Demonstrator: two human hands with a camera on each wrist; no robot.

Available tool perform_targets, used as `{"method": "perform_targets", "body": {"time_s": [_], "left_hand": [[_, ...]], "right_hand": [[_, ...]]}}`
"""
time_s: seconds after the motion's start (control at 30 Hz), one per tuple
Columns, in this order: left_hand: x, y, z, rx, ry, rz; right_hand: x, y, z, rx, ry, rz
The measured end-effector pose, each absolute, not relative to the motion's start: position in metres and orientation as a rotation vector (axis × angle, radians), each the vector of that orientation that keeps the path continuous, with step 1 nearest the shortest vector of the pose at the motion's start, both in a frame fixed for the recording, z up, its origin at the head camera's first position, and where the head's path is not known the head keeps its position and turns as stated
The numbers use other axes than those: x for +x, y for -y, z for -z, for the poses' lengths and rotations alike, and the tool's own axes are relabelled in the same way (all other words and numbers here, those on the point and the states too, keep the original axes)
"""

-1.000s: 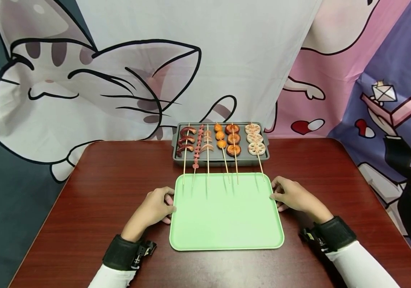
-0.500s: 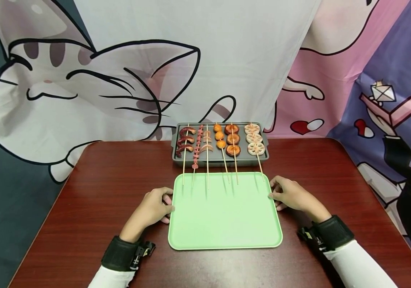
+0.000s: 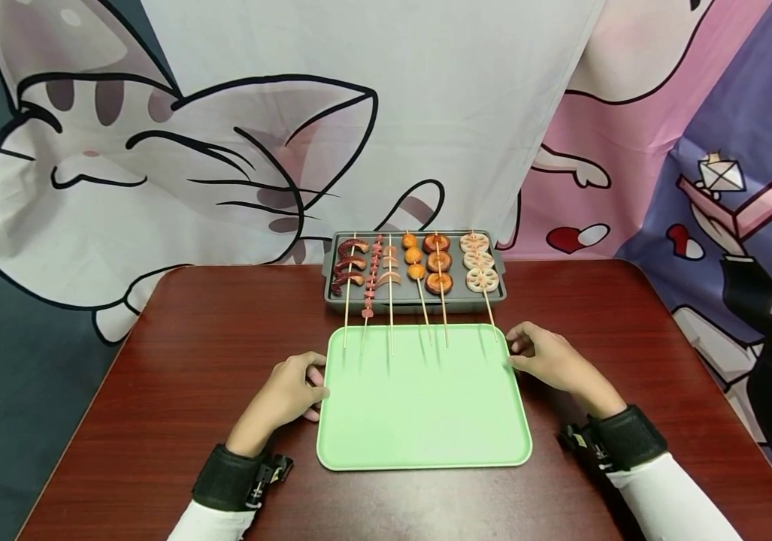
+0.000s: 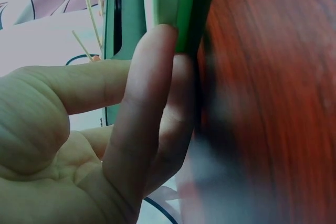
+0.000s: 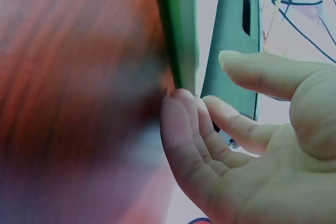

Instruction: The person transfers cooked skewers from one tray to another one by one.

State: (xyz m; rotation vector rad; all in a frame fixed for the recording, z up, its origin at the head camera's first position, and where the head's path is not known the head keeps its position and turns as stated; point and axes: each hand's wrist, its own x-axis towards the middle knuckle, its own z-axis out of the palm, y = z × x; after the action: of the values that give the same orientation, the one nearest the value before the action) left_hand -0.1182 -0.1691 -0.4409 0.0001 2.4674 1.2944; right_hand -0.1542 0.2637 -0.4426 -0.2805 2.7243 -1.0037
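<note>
In the head view, the light green tray sits flat on the reddish-brown table in front of you, your left grip at its left rim and your right grip at its right. Past its far edge, six skewers rest on a grey baking pan, sticks reaching over the tray. In the left wrist view, your left grip pinches the tray's rim; the thumb's tip is hidden. In the right wrist view, your right grip is loose, fingertips by the rim, thumb clear of it.
</note>
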Motion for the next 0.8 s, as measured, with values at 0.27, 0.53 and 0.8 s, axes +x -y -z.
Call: {"method": "perform_targets", "body": {"time_s": [0.27, 0.53, 0.8], "left_hand": [[-0.119, 0.17, 0.442, -0.001, -2.469, -1.296], [-0.118, 0.168, 0.442, -0.009, -2.474, -1.287], [-0.117, 0.168, 0.443, 0.006, -2.49, -1.271]], "right_hand": [[-0.16, -0.264, 0.437, -0.328, -2.554, 1.3], [-0.164, -0.263, 0.431, -0.162, -2.254, 1.54], [-0.173, -0.256, 0.437, -0.138, -1.842, 1.925]]}}
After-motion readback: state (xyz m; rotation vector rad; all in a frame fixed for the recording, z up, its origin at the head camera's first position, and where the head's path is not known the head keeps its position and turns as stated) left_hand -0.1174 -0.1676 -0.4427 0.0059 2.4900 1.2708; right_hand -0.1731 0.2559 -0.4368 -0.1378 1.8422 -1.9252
